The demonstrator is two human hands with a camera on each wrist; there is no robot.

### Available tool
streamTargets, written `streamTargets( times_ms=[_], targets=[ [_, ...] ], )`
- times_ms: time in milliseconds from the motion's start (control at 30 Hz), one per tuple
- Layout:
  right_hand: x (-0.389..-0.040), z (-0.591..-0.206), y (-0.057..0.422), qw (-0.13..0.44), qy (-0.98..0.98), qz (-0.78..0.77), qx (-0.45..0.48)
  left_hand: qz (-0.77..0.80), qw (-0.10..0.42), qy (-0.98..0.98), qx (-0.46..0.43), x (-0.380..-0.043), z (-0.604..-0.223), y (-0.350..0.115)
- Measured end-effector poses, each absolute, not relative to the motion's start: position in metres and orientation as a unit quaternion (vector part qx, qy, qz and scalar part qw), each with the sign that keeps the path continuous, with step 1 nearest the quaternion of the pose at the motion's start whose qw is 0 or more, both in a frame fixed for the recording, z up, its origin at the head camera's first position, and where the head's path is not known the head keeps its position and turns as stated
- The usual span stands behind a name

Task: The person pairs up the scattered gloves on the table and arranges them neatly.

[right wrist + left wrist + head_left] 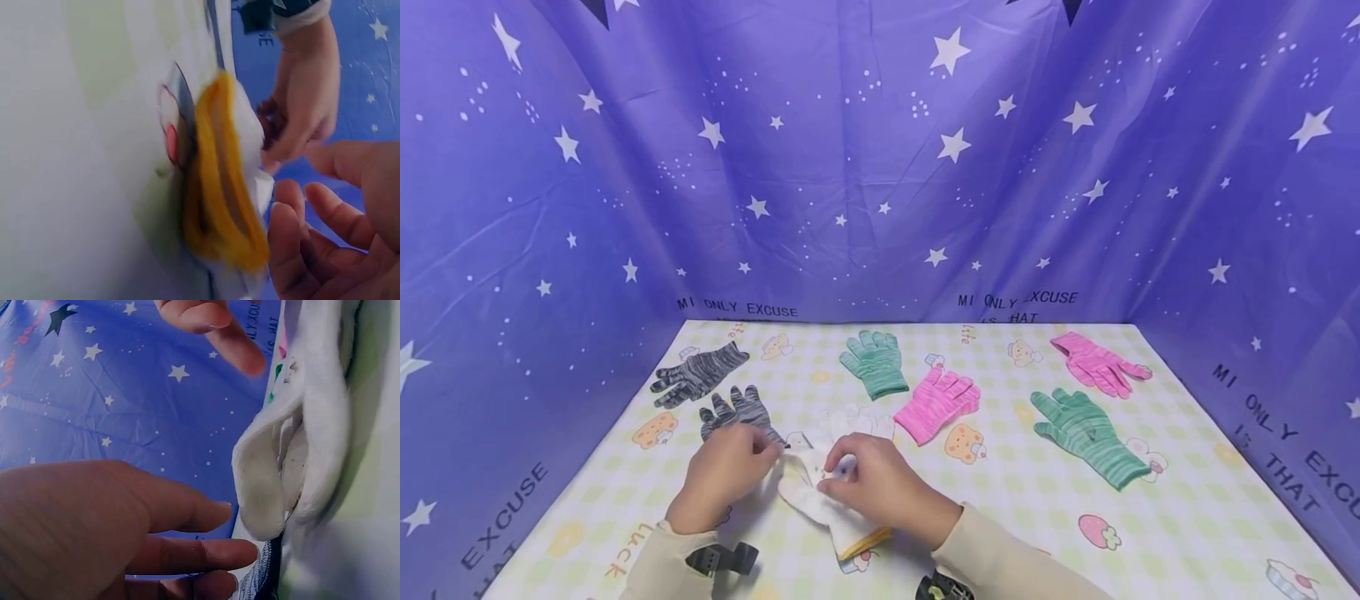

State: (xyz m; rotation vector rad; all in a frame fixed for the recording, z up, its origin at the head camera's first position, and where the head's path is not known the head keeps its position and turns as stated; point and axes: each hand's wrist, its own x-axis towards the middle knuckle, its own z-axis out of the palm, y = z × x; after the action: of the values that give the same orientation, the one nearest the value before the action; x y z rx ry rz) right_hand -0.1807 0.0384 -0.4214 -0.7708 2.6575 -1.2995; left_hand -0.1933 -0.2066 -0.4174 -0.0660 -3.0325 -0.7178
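A white knit glove [855, 525] with a yellow cuff edge lies in front of me, another pale white glove [868, 423] just behind it. My left hand [730, 468] hovers at its left side. In the left wrist view, straight fingers [187, 553] end beside a drooping white glove finger [261, 506], with nothing pinched. Over the glove's middle is my right hand [880, 483], thumb and forefinger parted. The right wrist view has its fingers loosely bent [337, 219] beside the yellow cuff [215, 162], holding nothing.
Two black-grey gloves [703, 372] lie to the left, one partly behind my left hand. Farther back are a green glove [874, 364] and a pink glove [938, 404]. Another pink glove [1097, 364] and green glove [1090, 437] lie right. A purple star curtain [850, 167] encloses the checked table [1000, 533].
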Motion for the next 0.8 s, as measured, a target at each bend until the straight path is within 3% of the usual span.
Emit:
streamTargets(
  times_ms=[333,500,800],
  targets=[
    [-0.213,-0.423,0.081,-0.004,0.931,-0.336,-0.143,-0.234,0.004,-0.972,-0.015,-0.194,-0.419,-0.203],
    [-0.225,-0.428,0.089,-0.022,0.947,-0.293,-0.133,-0.23,0.003,-0.973,0.012,-0.196,-0.423,-0.2],
    [-0.233,-0.44,0.083,0.009,0.961,-0.251,-0.115,-0.244,0.042,-0.969,-0.025,-0.204,-0.43,-0.195]
  ],
)
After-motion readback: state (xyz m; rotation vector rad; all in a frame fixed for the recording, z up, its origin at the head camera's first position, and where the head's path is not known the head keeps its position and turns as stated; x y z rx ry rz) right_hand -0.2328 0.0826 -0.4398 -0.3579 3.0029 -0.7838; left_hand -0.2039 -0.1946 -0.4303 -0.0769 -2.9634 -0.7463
